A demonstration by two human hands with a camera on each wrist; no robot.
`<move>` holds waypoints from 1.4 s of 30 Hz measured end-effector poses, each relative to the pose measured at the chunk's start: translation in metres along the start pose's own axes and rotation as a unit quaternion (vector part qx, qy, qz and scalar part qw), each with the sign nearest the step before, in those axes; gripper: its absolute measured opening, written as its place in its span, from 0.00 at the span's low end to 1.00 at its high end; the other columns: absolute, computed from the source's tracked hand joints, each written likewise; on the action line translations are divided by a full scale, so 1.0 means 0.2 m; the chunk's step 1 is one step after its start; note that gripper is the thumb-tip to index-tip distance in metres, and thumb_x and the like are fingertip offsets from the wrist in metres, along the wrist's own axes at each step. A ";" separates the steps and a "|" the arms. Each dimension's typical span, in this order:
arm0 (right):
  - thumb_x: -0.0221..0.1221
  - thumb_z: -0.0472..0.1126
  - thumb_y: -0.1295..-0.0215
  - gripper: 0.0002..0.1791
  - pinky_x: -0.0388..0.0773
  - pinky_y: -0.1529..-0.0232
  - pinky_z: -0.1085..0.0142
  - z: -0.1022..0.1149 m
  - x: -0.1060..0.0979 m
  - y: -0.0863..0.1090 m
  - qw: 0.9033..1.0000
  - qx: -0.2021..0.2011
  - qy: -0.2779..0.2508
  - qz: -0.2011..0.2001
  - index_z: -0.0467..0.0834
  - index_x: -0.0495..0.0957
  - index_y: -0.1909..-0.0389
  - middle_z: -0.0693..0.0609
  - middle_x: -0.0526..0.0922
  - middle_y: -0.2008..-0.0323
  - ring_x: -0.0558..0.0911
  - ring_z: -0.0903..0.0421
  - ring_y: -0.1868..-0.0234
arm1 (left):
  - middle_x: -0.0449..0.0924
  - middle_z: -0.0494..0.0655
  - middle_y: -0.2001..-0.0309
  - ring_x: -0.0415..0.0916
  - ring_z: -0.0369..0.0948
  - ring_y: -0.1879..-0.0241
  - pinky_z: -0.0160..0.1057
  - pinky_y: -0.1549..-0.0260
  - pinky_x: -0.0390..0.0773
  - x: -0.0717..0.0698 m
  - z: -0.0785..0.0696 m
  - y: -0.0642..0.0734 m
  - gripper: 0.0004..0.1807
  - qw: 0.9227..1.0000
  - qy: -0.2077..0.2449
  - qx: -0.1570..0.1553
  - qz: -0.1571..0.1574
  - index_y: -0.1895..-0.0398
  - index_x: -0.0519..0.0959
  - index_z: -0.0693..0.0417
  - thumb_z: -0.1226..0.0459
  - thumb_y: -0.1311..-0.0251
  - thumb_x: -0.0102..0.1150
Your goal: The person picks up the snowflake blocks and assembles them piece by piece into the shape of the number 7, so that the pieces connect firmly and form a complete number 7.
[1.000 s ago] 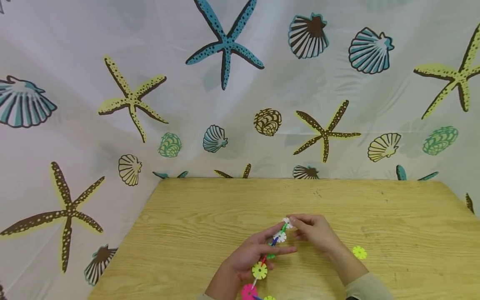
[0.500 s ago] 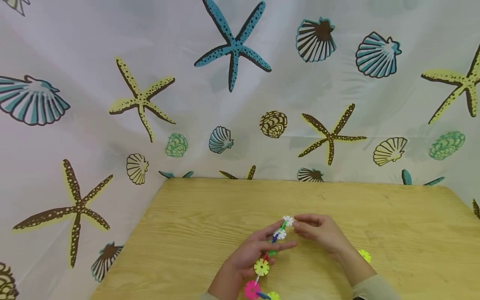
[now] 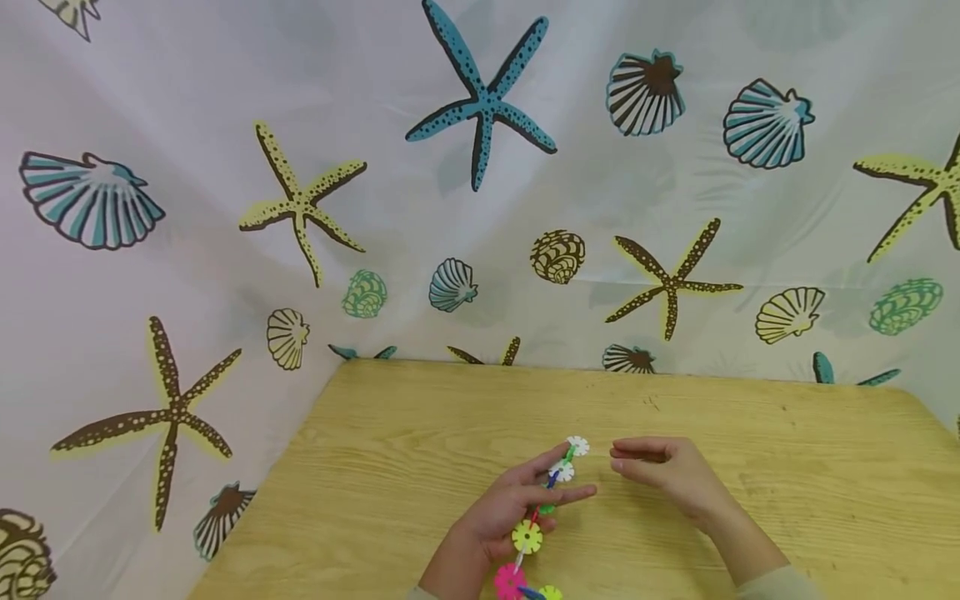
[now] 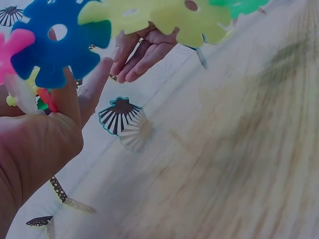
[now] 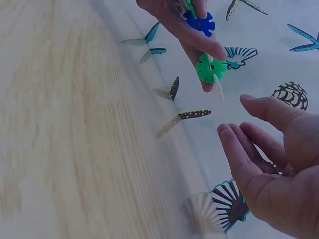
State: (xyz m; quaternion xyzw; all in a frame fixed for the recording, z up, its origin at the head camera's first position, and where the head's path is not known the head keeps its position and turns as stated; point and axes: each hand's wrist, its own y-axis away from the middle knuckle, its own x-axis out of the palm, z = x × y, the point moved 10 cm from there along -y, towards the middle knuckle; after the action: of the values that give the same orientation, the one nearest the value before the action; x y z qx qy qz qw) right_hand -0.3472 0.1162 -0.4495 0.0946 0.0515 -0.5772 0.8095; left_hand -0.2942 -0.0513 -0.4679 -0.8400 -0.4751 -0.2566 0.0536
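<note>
In the head view my left hand (image 3: 491, 508) holds a chain of linked, notched plastic snowflake discs between its fingers. A white disc (image 3: 577, 446) tops the chain, beyond the fingertips. Below it come another white disc (image 3: 562, 472), blue, green and red pieces partly hidden by the fingers, a yellow disc (image 3: 527, 537) and a pink disc (image 3: 510, 581). My right hand (image 3: 667, 471) hangs apart, right of the top disc. In the right wrist view its thumb and fingers are spread with nothing between them. The left wrist view has a large blue disc (image 4: 89, 55) before the left hand.
The wooden table (image 3: 420, 417) extends around both hands. Behind and at the sides hangs a white cloth (image 3: 375, 100) printed with starfish and shells. The chain's lower end runs out of the head view at a yellow disc (image 3: 551, 593).
My right hand has let go of the top white disc and drawn back to the right. The loose yellow disc is no longer visible. The left hand still holds the chain.
</note>
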 end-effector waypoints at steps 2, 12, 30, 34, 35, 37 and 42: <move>0.68 0.46 0.37 0.31 0.82 0.46 0.66 0.00 -0.03 0.01 1.000 0.006 0.006 -0.007 0.32 0.76 0.39 0.38 0.81 0.42 0.85 0.56 0.48 | 0.34 0.58 0.19 0.80 0.41 0.41 0.21 0.80 0.71 0.00 0.00 0.00 0.32 1.000 -0.005 0.001 0.000 0.22 0.59 0.43 0.68 0.27 0.48; 0.69 0.45 0.38 0.30 0.82 0.50 0.71 -0.01 -0.12 0.08 0.999 0.004 0.038 -0.014 0.31 0.77 0.41 0.38 0.83 0.44 0.85 0.62 0.52 | 0.31 0.57 0.19 0.78 0.42 0.38 0.21 0.79 0.71 -0.01 -0.03 0.00 0.33 1.000 -0.025 0.011 0.009 0.21 0.57 0.44 0.69 0.28 0.48; 0.66 0.48 0.35 0.31 0.83 0.51 0.67 -0.18 -0.32 0.22 0.993 0.046 0.104 0.022 0.31 0.76 0.38 0.39 0.82 0.42 0.84 0.61 0.49 | 0.26 0.58 0.19 0.78 0.42 0.39 0.22 0.78 0.72 -0.02 -0.02 0.00 0.31 0.999 -0.030 0.017 0.001 0.22 0.58 0.44 0.70 0.26 0.43; 0.66 0.48 0.35 0.32 0.83 0.52 0.68 -0.21 -0.37 0.25 0.992 0.050 0.113 0.027 0.30 0.75 0.39 0.39 0.82 0.42 0.84 0.62 0.50 | 0.25 0.58 0.19 0.78 0.42 0.38 0.22 0.78 0.72 -0.01 -0.02 0.00 0.31 0.999 -0.026 0.018 0.003 0.22 0.57 0.44 0.70 0.26 0.42; 0.66 0.49 0.36 0.32 0.83 0.52 0.68 -0.21 -0.38 0.26 0.992 0.052 0.115 0.029 0.30 0.75 0.39 0.39 0.82 0.42 0.84 0.62 0.50 | 0.25 0.58 0.19 0.78 0.42 0.38 0.22 0.78 0.73 -0.01 -0.02 0.00 0.31 1.000 -0.025 0.018 0.004 0.22 0.57 0.44 0.70 0.26 0.42; 0.67 0.49 0.36 0.33 0.84 0.52 0.67 -0.22 -0.40 0.27 0.991 0.055 0.121 0.031 0.30 0.75 0.39 0.38 0.82 0.42 0.85 0.61 0.50 | 0.24 0.58 0.19 0.78 0.42 0.38 0.21 0.78 0.73 -0.01 -0.02 0.00 0.31 1.000 -0.024 0.018 0.004 0.22 0.57 0.44 0.70 0.26 0.42; 0.68 0.47 0.37 0.32 0.85 0.53 0.67 -0.25 -0.47 0.32 0.990 0.058 0.123 0.032 0.29 0.75 0.40 0.37 0.83 0.44 0.85 0.63 0.52 | 0.25 0.57 0.19 0.78 0.43 0.38 0.21 0.78 0.74 0.00 -0.01 0.00 0.31 1.000 -0.018 0.015 0.006 0.22 0.58 0.44 0.71 0.26 0.42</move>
State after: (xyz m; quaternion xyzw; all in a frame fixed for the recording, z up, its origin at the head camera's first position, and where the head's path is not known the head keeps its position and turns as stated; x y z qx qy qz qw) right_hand -0.3164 0.2328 -0.4738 0.2131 0.1145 -0.5373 0.8080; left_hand -0.2947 -0.0531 -0.4655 -0.8466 -0.4744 -0.2338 0.0596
